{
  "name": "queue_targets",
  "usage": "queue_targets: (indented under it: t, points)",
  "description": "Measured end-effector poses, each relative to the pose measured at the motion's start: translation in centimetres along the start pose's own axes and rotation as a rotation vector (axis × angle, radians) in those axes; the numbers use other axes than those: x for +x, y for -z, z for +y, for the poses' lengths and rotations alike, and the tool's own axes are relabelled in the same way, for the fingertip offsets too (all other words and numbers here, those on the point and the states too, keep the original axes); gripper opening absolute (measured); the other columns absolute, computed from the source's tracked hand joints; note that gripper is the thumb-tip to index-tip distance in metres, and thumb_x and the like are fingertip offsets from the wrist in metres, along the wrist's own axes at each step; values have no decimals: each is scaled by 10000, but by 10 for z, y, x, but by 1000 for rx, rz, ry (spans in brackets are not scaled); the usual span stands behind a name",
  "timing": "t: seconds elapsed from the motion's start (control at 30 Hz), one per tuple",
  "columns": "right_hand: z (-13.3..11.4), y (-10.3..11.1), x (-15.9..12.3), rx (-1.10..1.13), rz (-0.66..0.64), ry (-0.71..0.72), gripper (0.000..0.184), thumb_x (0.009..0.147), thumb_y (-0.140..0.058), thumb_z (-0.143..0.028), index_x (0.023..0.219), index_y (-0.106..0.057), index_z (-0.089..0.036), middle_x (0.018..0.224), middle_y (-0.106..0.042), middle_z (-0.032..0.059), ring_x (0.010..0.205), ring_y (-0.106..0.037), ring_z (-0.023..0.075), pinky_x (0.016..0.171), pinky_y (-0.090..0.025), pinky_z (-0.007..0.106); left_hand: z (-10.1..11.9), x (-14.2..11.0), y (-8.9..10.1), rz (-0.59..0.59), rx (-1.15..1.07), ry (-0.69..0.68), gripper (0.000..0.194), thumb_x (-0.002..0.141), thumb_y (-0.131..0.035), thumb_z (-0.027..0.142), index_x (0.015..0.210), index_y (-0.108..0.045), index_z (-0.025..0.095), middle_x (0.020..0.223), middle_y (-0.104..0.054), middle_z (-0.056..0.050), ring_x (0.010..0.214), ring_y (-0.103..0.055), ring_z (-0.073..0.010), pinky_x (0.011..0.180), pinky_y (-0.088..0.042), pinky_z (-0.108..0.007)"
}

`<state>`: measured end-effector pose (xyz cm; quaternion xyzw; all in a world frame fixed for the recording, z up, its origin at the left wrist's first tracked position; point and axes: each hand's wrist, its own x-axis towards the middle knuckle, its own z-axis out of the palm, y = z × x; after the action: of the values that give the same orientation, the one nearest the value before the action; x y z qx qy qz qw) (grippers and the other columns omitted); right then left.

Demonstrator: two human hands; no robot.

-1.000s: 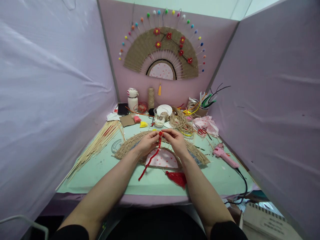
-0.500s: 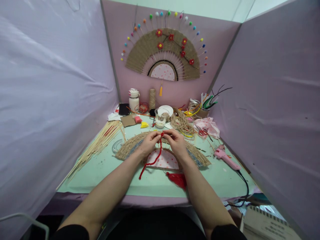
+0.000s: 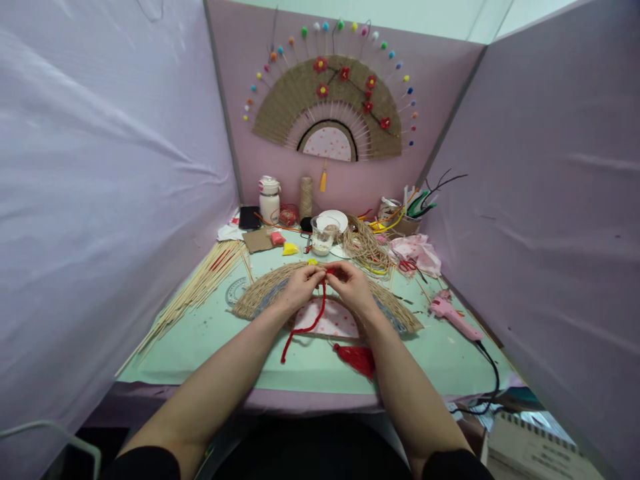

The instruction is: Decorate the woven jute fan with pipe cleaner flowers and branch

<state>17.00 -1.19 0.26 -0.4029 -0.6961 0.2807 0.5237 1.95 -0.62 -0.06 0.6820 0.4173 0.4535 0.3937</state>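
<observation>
A fuzzy red pipe cleaner (image 3: 320,313) is pinched at its upper end between the fingertips of my left hand (image 3: 302,285) and my right hand (image 3: 349,285). Its long tail hangs down and bends to the left. The hands are close together over a woven twine fan (image 3: 265,293), which lies flat on the table with a blue-grey band and a white, pink-dotted half circle (image 3: 333,320) at its base. Just below that base rests a red tassel (image 3: 355,360), left of my right forearm. The pinched end is partly hidden by fingers.
A pink glue gun (image 3: 455,317) with a black cord lies at right. Bamboo sticks (image 3: 195,293) spread across the left. Behind the fan are a clear cup (image 3: 323,237), a twine heap (image 3: 367,247), red scissors (image 3: 407,265) and a white bottle (image 3: 269,200). A finished fan (image 3: 290,100) hangs on the back panel.
Both hands have dropped slightly and the fingers have shifted around the pipe cleaner's upper end. A yellow piece behind the fingers shows more. The whole view has moved a little.
</observation>
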Motion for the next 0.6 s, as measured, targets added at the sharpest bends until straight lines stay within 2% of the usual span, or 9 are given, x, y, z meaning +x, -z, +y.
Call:
queue_targets:
  t: [0.2, 0.3, 0.47, 0.6]
  points:
    - [4, 1, 0, -99, 38, 23, 132, 724, -575, -219, 826, -638, -163, 760, -640, 28, 656, -562, 132, 630, -462, 255, -8, 2, -3, -47, 7, -27, 171, 805, -513, 277, 802, -621, 145, 759, -613, -15, 704, -520, -138, 686, -403, -253]
    - [7, 2, 0, -146, 39, 21, 122, 715, -574, -217, 809, -632, -164, 715, -619, 12, 619, -531, 120, 600, -436, 240, -7, 0, -3, -46, 78, -73, 164, 813, -498, 260, 827, -620, 150, 795, -619, -22, 748, -534, -149, 713, -403, -262]
    - [6, 5, 0, -169, -29, -2, 124, 712, -581, -231, 801, -625, -159, 656, -588, -7, 568, -485, 102, 547, -390, 219, -2, -1, -1, -68, 245, -164, 158, 822, -465, 228, 751, -586, 156, 786, -586, -27, 775, -513, -157, 726, -377, -267]
    - [3, 9, 0, -160, -92, -30, 123, 719, -581, -246, 790, -621, -154, 647, -585, -11, 550, -463, 90, 523, -370, 207, -2, 1, 1, -151, 202, -117, 166, 816, -461, 250, 713, -556, 162, 743, -543, -11, 737, -487, -147, 678, -368, -257]
